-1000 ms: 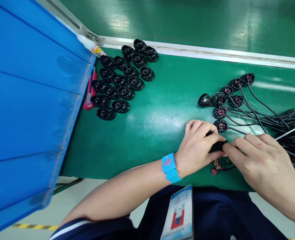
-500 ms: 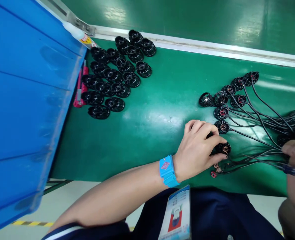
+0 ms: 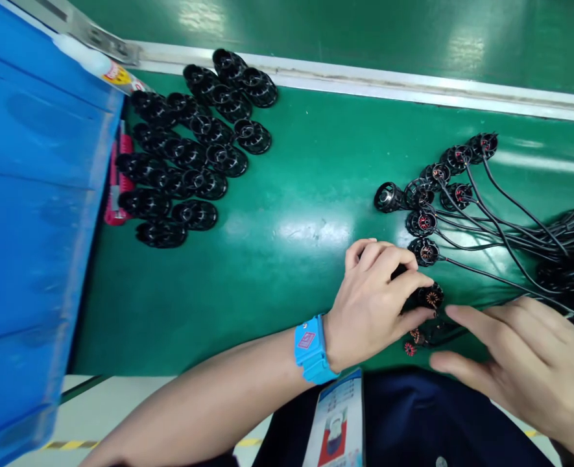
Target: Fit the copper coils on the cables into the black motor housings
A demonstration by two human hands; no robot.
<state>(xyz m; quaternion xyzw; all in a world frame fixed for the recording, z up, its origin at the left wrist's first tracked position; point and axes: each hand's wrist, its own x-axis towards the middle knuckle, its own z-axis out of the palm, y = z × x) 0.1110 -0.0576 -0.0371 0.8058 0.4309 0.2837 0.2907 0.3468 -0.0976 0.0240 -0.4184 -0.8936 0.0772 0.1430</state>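
My left hand, a blue strap around its wrist, grips a black round housing between thumb and fingers. A copper-coloured coil shows in the housing's open end. Just to the right is my right hand, thumb and forefinger spread apart, no object visible between them. Below the left fingertips lie small red and copper-coloured coils near dark cables. Several black housings with coils stand beyond my left hand, most with a black cable running right. A black housing with a silvery centre stands at their left.
Several black housings stand grouped at the left of the green table. Beside them are a red utility knife, a white glue bottle and a blue bin wall. Black cables lie heaped at the right.
My right hand has moved left from the right edge toward the left hand, its fingers now spread. The thin pointed tool seen in it is out of sight. The left hand keeps its grip.
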